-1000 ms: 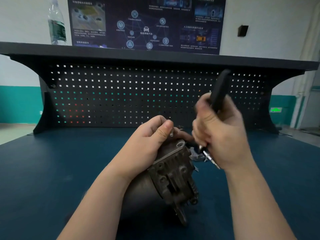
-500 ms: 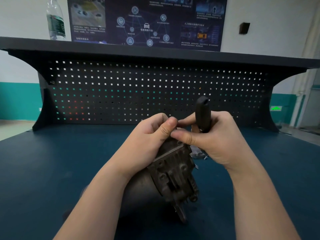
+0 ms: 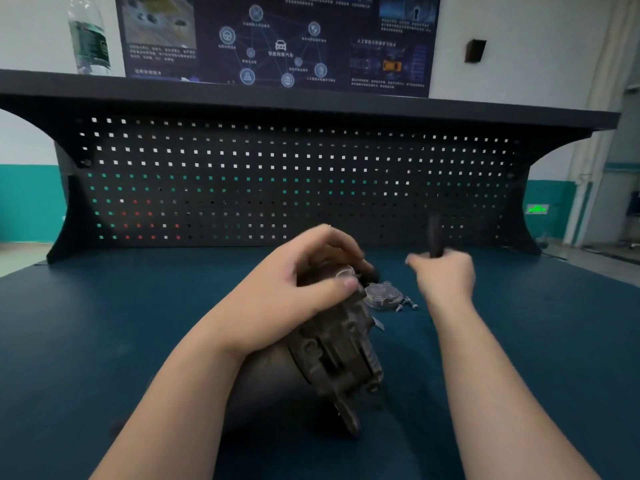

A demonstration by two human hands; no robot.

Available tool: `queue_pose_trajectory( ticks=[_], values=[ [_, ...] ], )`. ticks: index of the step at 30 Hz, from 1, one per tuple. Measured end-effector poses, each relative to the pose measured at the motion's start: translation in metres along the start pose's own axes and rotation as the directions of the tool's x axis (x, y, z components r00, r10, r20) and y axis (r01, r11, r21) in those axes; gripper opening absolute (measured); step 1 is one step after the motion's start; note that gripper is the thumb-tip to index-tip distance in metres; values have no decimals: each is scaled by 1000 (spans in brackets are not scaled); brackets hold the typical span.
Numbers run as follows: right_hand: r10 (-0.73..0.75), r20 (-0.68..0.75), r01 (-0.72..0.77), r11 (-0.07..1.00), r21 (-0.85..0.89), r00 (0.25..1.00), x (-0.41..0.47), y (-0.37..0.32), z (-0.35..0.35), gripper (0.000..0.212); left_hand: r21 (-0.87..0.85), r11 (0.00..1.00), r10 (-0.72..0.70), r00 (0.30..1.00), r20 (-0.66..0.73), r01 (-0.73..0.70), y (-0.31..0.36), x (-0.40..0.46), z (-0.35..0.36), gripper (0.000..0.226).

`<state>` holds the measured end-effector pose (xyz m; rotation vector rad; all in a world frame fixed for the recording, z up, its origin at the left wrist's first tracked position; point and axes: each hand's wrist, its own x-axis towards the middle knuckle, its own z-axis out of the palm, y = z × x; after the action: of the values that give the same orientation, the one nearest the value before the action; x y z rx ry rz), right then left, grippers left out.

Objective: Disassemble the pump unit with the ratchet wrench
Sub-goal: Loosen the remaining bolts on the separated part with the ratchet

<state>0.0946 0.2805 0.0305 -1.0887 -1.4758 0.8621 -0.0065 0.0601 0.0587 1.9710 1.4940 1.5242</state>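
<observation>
The grey metal pump unit [image 3: 332,355] lies tilted on the dark blue bench top [image 3: 104,341]. My left hand [image 3: 301,289] grips its upper end, thumb along the front. To the right, apart from the pump, my right hand [image 3: 446,275] holds the ratchet wrench [image 3: 434,233] by its black handle, which sticks up out of the fist; the wrench head is hidden and the hand is blurred. A removed round metal cover [image 3: 382,296] lies on the bench behind the pump, with a few loose bolts [image 3: 407,303] beside it.
A black pegboard back panel [image 3: 277,181] with a shelf above it closes off the far side of the bench. A plastic water bottle [image 3: 90,39] stands on the shelf at the left. A poster hangs on the wall behind.
My right hand has pulled away from the pump to the right with the wrench, uncovering the removed cover and bolts. My left hand stays on the pump's upper end.
</observation>
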Motion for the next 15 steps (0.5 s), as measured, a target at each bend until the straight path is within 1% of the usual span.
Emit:
queue_pose_trajectory(
  ticks=[1, 4, 6, 7, 9, 11, 13, 15],
  values=[
    [26, -19, -28, 990, -139, 999, 4, 11, 6, 13, 50, 999, -10, 999, 30, 8, 0, 0, -2, 18],
    [93, 71, -52, 891, -450, 993, 8, 37, 23, 16, 188, 980, -69, 997, 21, 64, -4, 0, -6, 17],
    [136, 126, -39, 814, -579, 983, 8, 45, 31, 20, 216, 971, -104, 995, -9, 103, -4, 2, -6, 16],
    [146, 144, -25, 781, -623, 979, 7, 46, 33, 21, 228, 968, -98, 995, -17, 100, -4, 3, -5, 16],
    [156, 174, 2, 739, -674, 972, 4, 45, 37, 20, 268, 962, -56, 998, -24, 61, -2, 2, -2, 15],
    [192, 200, -8, 740, -673, 961, 3, 43, 39, 21, 312, 950, -4, 999, -39, 16, -1, -1, 1, 17],
    [221, 213, -35, 767, -640, 952, 3, 40, 38, 32, 342, 940, 38, 997, -62, -14, 1, -8, 5, 21],
    [163, 174, -40, 832, -554, 971, 5, 35, 34, 34, 364, 931, 52, 995, -88, -16, 5, -12, 9, 23]
  ],
)
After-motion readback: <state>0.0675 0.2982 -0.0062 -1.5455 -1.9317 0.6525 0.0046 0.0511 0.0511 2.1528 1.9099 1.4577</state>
